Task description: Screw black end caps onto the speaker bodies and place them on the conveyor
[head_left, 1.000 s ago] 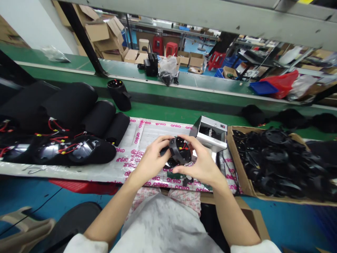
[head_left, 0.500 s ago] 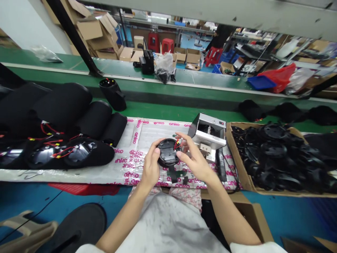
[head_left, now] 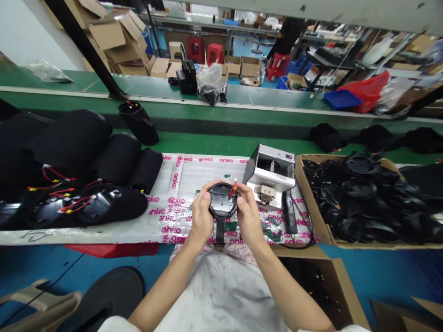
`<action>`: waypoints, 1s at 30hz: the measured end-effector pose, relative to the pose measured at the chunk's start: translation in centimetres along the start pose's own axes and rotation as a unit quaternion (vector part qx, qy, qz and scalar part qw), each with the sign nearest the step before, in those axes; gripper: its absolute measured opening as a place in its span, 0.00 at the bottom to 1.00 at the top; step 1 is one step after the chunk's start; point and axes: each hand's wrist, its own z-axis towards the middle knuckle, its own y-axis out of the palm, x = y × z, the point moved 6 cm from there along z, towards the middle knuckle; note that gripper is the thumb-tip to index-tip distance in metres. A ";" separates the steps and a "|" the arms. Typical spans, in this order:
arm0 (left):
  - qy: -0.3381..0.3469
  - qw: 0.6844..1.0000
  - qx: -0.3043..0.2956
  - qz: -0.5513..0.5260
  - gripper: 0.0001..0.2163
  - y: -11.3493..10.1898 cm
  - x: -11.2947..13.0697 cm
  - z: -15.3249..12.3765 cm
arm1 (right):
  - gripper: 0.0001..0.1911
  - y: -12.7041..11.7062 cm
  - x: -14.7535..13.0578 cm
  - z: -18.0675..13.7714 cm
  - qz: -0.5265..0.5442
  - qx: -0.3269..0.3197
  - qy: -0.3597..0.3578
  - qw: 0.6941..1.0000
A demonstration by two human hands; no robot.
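A round black plastic cover [head_left: 221, 205] is held level between my two hands above the wrapped bench mat. Red wires with a small white plug [head_left: 234, 186] come out of its upper right side. My left hand [head_left: 202, 214] grips the left rim, thumb on top. On the right rim, my right hand [head_left: 249, 216] is closed with its thumb near the wires. A black strap [head_left: 220, 229] hangs below the cover toward the mat's front edge. Just right of my hands stands a small silver machine [head_left: 272, 173] with an open front.
Black fabric-covered cylinders [head_left: 69, 143] with red wires pile up at left; one cylinder [head_left: 138, 122] stands apart. A cardboard box [head_left: 320, 221] of black plastic parts is at right. A black bar-shaped object [head_left: 290, 212] and cable lie beside the machine. Another person [head_left: 289, 37] is in the background.
My right hand has moved in from the wires and now grips the cover's right rim. The strap under the cover hangs straighter. The whole view has shifted slightly.
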 end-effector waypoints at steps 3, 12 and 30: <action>-0.014 1.000 0.020 0.015 0.26 0.1 0.2 -0.8 | 0.23 -0.2 -0.2 -0.4 0.009 0.020 0.007 1.000; -0.013 0.990 0.136 0.035 0.18 0.0 0.3 -2.6 | 0.18 0.7 -2.5 -2.3 -0.010 0.093 -0.012 0.995; -0.008 0.985 0.172 0.005 0.14 0.8 0.2 -2.3 | 0.13 0.4 -2.8 -2.1 -0.044 0.089 -0.019 0.995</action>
